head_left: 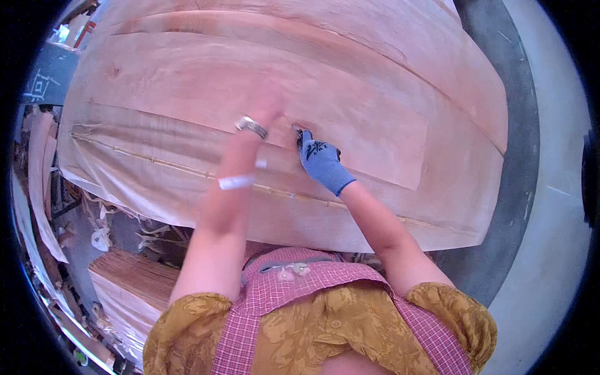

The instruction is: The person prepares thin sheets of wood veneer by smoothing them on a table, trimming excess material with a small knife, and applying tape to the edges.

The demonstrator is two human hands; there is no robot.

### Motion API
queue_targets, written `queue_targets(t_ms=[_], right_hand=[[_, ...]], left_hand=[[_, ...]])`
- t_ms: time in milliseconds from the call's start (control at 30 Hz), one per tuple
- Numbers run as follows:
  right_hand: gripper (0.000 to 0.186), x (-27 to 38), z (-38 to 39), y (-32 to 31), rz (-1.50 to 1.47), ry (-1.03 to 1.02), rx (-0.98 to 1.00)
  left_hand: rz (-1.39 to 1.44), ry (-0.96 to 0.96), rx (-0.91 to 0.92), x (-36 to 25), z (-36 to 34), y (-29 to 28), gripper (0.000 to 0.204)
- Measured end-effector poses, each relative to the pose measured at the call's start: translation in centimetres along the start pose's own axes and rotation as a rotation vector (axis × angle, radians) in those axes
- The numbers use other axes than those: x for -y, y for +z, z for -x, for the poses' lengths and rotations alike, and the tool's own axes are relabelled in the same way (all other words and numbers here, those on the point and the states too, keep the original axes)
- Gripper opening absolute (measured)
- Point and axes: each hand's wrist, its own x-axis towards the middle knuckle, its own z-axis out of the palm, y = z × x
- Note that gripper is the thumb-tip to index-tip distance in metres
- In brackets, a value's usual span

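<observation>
A broad sheet of thin pinkish wood veneer lies before me, with a smaller rectangular piece of veneer flat on it. My right hand, in a blue work glove, is closed round a small blade-like tool, whose tip points to the far left at the veneer. Most of the tool is hidden by the fingers. Bare and smeared by motion, my left hand is over the veneer just left of the tool; its fingers cannot be made out. A silver bracelet circles that wrist.
A thin, knotted bamboo-like strip runs across the veneer's near side. At lower left stands a stack of veneer sheets, with loose veneer strips by the left rim. Grey floor curves along the right.
</observation>
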Motion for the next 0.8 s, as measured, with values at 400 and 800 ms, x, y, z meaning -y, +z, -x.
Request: queue_targets(t_ms=[400,800], right_hand=[[0.021,-13.1,7.7,3.2,-0.031,-0.317,-0.088],[0.017,-34.6,18.1,8.2,-0.107,-0.353,-0.079]], left_hand=[[-0.355,-0.048,-0.005,-6.1,5.8,8.1,0.095],[-0.414,0.040,0.069,-5.3,5.5,8.1,0.102]])
